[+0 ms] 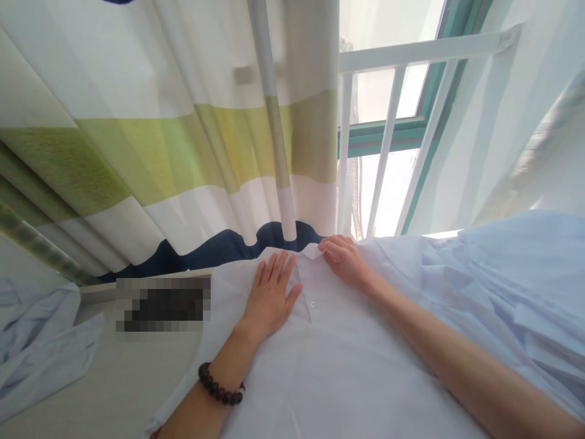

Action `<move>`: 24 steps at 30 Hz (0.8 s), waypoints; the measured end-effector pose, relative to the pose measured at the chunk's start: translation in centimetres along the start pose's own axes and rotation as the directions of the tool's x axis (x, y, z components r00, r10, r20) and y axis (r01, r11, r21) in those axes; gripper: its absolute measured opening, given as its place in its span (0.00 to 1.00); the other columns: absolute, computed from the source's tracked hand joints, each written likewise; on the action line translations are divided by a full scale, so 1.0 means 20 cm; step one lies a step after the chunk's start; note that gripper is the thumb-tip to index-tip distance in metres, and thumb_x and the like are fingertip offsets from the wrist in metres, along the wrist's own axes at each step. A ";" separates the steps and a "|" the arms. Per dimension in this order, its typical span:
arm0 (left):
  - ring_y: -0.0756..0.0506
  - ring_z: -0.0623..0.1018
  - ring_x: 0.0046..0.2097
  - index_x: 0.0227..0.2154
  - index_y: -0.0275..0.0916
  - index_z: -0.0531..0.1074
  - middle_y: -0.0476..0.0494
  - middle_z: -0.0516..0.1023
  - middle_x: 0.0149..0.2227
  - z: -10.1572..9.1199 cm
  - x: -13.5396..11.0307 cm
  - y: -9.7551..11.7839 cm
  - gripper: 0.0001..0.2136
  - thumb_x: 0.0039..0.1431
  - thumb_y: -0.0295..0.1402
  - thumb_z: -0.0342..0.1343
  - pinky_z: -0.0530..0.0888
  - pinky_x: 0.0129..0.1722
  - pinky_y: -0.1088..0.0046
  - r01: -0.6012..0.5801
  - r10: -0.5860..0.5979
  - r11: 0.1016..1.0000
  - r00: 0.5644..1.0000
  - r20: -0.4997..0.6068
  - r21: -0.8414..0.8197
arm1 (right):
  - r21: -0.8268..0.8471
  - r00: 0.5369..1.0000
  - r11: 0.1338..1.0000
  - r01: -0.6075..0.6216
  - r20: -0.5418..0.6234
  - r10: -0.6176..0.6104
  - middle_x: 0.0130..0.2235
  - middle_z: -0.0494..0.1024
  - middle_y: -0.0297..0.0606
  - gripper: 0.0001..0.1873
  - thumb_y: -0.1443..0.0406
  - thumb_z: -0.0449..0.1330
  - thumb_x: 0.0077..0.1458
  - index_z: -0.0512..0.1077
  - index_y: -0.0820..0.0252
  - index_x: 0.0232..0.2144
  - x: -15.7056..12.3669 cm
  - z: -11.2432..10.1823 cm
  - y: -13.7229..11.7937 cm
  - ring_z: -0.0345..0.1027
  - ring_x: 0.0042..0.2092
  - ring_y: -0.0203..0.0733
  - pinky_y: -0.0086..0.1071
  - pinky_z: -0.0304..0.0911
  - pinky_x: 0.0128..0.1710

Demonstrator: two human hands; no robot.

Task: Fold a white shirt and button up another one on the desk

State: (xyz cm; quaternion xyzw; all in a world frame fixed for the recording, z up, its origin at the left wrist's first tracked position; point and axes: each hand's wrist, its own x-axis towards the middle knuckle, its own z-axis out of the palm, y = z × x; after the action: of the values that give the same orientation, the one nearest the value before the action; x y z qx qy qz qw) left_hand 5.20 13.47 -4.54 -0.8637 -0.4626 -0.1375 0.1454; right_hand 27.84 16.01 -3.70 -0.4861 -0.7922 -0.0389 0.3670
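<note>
A white shirt (347,366) is spread out before me, its collar end at the far edge of the surface. A small round button (312,304) shows near its middle. My left hand (270,296) lies flat on the cloth beside the placket, fingers spread. At the collar, my right hand (340,256) has its fingers curled over and closed on the fabric edge. Its fingertips are partly hidden. To the right, the shirt's cloth lies in loose, bluish-white folds (516,292).
A pale tabletop (137,378) shows at left, with a pixelated dark object (169,303) on it. Crumpled white cloth (41,341) lies at the far left. Behind hang white, green and navy curtains (183,152). A white railing (425,52) stands before a green-framed window (406,131).
</note>
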 end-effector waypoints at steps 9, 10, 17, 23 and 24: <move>0.37 0.52 0.67 0.65 0.35 0.51 0.39 0.53 0.67 -0.02 0.02 0.00 0.28 0.68 0.46 0.35 0.52 0.64 0.51 0.002 -0.002 1.000 1.000 0.019 -0.003 | -0.001 0.984 0.986 0.166 -0.060 -0.166 0.37 0.74 0.41 0.12 0.73 0.53 0.54 0.73 0.57 0.36 -0.07 -0.02 0.02 0.66 0.39 0.43 0.37 0.62 0.41; 0.37 0.52 0.67 0.65 0.35 0.51 0.39 0.53 0.67 -0.02 0.02 0.00 0.28 0.68 0.46 0.35 0.51 0.64 0.50 0.002 -0.002 1.000 1.000 0.017 -0.003 | 0.001 0.984 0.986 0.166 -0.068 -0.166 0.37 0.74 0.41 0.11 0.73 0.53 0.54 0.73 0.57 0.36 -0.07 -0.02 0.01 0.66 0.39 0.43 0.37 0.62 0.42; 0.37 0.47 0.68 0.66 0.36 0.45 0.39 0.48 0.68 0.00 0.02 0.01 0.29 0.68 0.45 0.37 0.49 0.64 0.48 0.006 -0.006 1.000 1.000 -0.028 -0.014 | 0.056 0.983 0.984 0.168 -0.086 -0.162 0.40 0.74 0.40 0.11 0.71 0.56 0.51 0.73 0.56 0.37 -0.08 -0.02 0.01 0.66 0.41 0.44 0.39 0.62 0.45; 0.37 0.47 0.68 0.67 0.37 0.42 0.41 0.50 0.68 0.03 0.02 -0.01 0.29 0.68 0.44 0.37 0.49 0.64 0.46 0.003 -0.002 1.000 0.999 0.036 -0.015 | 0.228 0.975 0.973 0.045 -0.222 0.007 0.36 0.76 0.39 0.13 0.65 0.52 0.60 0.75 0.55 0.28 -0.07 -0.02 0.02 0.67 0.39 0.43 0.38 0.64 0.42; 0.37 0.47 0.68 0.67 0.36 0.42 0.41 0.50 0.68 0.03 0.02 -0.01 0.29 0.68 0.45 0.37 0.49 0.64 0.46 0.002 -0.001 1.000 0.999 0.036 -0.014 | 0.223 0.976 0.974 0.045 -0.216 0.004 0.35 0.76 0.38 0.14 0.64 0.52 0.60 0.75 0.54 0.25 -0.06 -0.02 0.01 0.67 0.38 0.43 0.38 0.64 0.41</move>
State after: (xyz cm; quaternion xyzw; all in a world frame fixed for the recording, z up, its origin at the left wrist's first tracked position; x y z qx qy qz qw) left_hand 5.34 14.04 -4.89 -0.8666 -0.4648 -0.1254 0.1311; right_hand 28.63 15.02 -4.28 -0.4257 -0.7521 -0.0044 0.5031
